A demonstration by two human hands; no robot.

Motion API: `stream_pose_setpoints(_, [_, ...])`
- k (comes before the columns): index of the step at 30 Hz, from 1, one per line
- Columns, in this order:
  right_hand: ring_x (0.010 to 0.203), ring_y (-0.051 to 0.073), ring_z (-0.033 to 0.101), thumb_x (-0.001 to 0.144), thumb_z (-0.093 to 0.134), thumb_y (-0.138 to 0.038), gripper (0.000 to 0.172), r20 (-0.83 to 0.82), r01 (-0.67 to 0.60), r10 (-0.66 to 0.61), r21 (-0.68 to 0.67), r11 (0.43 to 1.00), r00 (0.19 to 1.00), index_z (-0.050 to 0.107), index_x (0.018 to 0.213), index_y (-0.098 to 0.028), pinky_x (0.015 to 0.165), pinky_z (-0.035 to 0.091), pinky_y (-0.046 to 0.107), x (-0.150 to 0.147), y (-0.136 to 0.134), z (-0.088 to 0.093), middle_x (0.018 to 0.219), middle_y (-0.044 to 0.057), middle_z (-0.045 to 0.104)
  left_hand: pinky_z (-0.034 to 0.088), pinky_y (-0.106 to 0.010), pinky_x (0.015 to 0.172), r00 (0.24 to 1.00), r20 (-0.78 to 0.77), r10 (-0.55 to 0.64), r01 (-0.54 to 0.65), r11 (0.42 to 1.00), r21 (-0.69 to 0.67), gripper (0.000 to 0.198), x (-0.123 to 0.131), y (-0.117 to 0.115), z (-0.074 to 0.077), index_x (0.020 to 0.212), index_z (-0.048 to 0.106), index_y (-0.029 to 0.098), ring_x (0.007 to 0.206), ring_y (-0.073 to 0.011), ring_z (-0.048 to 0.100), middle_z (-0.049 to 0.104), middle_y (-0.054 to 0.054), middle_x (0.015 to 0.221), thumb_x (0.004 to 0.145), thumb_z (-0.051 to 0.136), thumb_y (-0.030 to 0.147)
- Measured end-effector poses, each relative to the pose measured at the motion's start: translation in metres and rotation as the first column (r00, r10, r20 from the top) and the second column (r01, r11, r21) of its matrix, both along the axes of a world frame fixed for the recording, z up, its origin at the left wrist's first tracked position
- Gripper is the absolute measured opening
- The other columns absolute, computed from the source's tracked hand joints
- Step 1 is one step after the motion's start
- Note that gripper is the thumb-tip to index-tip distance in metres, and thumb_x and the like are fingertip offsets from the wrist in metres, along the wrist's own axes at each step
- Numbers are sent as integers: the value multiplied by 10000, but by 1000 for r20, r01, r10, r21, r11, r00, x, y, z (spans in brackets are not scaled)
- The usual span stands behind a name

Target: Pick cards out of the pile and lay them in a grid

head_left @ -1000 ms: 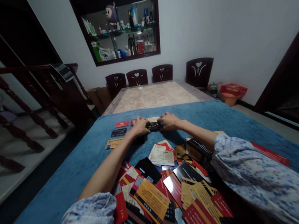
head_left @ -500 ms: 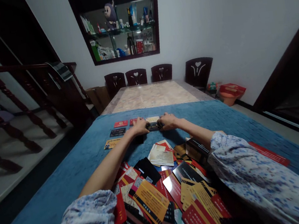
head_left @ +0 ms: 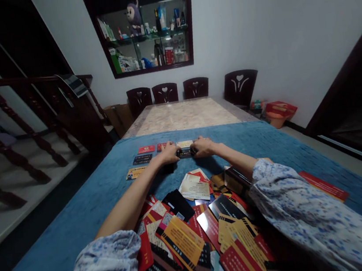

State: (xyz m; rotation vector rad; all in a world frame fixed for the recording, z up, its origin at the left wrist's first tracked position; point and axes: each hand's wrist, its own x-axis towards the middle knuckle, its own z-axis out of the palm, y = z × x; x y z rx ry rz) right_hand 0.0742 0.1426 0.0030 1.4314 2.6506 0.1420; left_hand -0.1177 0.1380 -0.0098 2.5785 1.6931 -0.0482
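A black card (head_left: 186, 153) lies between my two hands on the blue cloth, just in front of a cream card (head_left: 185, 144). My left hand (head_left: 169, 153) has its fingers closed at the card's left end. Closed fingers of my right hand (head_left: 203, 146) hold the right end. Left of my hands, cards sit in rows: a red card (head_left: 146, 149), a dark card (head_left: 142, 159) and a gold card (head_left: 135, 173). Another red card (head_left: 161, 147) is partly hidden behind my left hand. My left forearm covers part of these rows.
A loose pile of red, gold and black cards (head_left: 185, 241) spreads over the near cloth between my forearms. A dark box (head_left: 236, 179) stands by my right forearm, and a red card (head_left: 324, 185) lies farther right. Bare marble tabletop (head_left: 185, 115) and chairs (head_left: 196, 87) are beyond.
Both hands stay at the black card with hardly any movement. My right sleeve has shifted slightly, and the rows of cards look the same.
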Motion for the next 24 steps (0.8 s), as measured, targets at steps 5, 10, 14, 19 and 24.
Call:
stream_pose_setpoints(5, [1140,326,563,789,591,-352,401,17,13,-13,-6,1000,1000,710,1148,-217,816,499,355,-4,-4,4,1211,142,666,323,-593,1019,1000,-9,7,-7,1000,5,463,-1,0,0,1205,640,244,1311,-362,326,601,-125,1260,744,647,219])
stream_pose_setpoints(10, [1148,341,554,785,601,-349,420,23,27,-26,-5,1000,999,706,1165,-204,834,493,383,-6,-5,5,1212,158,665,334,-558,994,1000,-9,0,1,999,42,436,-2,-3,-2,1194,654,242,1295,-358,335,578,-136,1283,759,649,244])
stream_pose_setpoints(14, [1195,353,511,793,591,-333,436,23,26,-26,13,1000,999,680,1199,-201,865,481,423,-5,-6,2,1244,166,643,311,-527,1009,1000,-1,-26,26,995,92,392,-2,-10,0,1147,672,251,1302,-337,326,575,-114,1262,760,628,209])
stream_pose_setpoints(19, [1212,354,479,807,592,-347,433,11,5,-5,31,999,1000,666,1208,-201,906,454,454,-2,-12,2,1271,167,614,296,-525,1008,999,21,-48,46,992,116,404,-1,-20,5,1149,678,219,1307,-345,322,562,-127,1261,754,612,169])
stream_pose_setpoints(24, [1186,351,469,832,572,-357,403,-26,-6,7,57,998,1000,666,1194,-204,896,442,464,2,-23,7,1265,167,609,298,-536,1003,998,26,-62,57,987,149,389,-2,-31,6,1143,679,247,1310,-336,327,574,-110,1247,776,584,157])
